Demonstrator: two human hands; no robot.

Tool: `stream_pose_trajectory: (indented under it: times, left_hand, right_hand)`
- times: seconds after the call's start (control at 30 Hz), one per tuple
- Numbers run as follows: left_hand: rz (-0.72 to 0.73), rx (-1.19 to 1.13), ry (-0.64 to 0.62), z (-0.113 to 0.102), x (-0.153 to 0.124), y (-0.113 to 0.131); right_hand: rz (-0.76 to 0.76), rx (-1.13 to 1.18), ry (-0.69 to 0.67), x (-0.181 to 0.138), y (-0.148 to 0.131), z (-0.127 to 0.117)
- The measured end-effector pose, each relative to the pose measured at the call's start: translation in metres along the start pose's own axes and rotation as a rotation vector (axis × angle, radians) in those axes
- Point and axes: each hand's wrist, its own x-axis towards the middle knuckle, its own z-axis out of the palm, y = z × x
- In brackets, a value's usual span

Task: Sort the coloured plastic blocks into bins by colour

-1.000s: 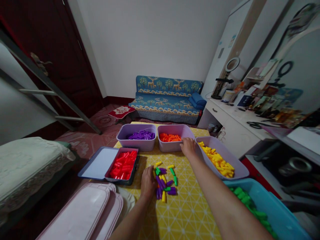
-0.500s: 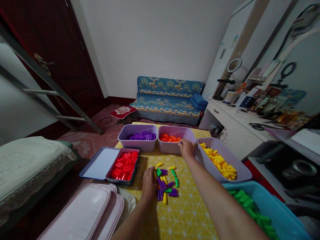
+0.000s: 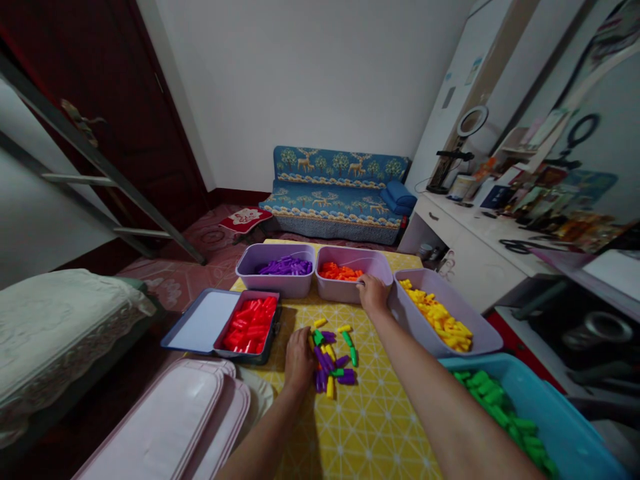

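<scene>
My left hand (image 3: 299, 360) lies on the yellow patterned tablecloth, fingers loosely stretched along the left edge of a loose pile of small purple pieces (image 3: 325, 361), yellow pieces (image 3: 330, 387) and green pieces (image 3: 353, 356). No piece shows in it. At the near right side of a lilac bin (image 3: 340, 291) with orange pieces (image 3: 340, 272), my right hand (image 3: 374, 293) has its fingers curled over the rim. Whatever lies under those fingertips is hidden.
Around the pile stand a lilac bin (image 3: 277, 288) of purple pieces, a bin (image 3: 480, 333) of yellow ones, a teal bin (image 3: 565, 413) of green ones and a hinged case (image 3: 200, 320) holding red ones. Pale lids (image 3: 155, 420) are stacked at front left.
The view has shifted slightly, so the table things sit a little higher. Both hands keep their places beside the pile and at the bin rim.
</scene>
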Motion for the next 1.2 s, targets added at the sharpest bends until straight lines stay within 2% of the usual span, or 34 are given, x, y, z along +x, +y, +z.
stream_pose_trajectory:
  times: [0.13, 0.27, 0.4, 0.57, 0.73, 1.0, 1.2]
  left_hand:
    - [0.003, -0.010, 0.000, 0.000, 0.000, 0.000]
    - [0.010, -0.025, 0.008, 0.000, 0.001, 0.001]
    - [0.004, -0.021, 0.011, -0.002, 0.002, 0.002]
    - [-0.003, -0.044, -0.001, -0.005, 0.002, 0.005]
    - [0.026, -0.066, -0.048, -0.010, -0.001, 0.008]
    - [0.054, -0.155, -0.075, -0.008, -0.002, 0.005]
    - [0.007, -0.258, 0.028, 0.001, -0.004, -0.003]
  right_hand:
    - [-0.052, 0.047, 0.096, -0.018, -0.008, -0.001]
    - [-0.207, 0.152, 0.133, -0.073, -0.005, 0.013]
    - [-0.097, 0.095, 0.117, -0.130, 0.012, 0.034]
    - [0.102, -0.180, -0.081, -0.169, 0.021, 0.038]
    - [0.107, -0.319, -0.193, -0.182, 0.016, 0.028]
    - [0.096, -0.351, -0.162, -0.182, 0.010, 0.024]
    - [0.115, -0.343, -0.168, -0.181, 0.008, 0.021]
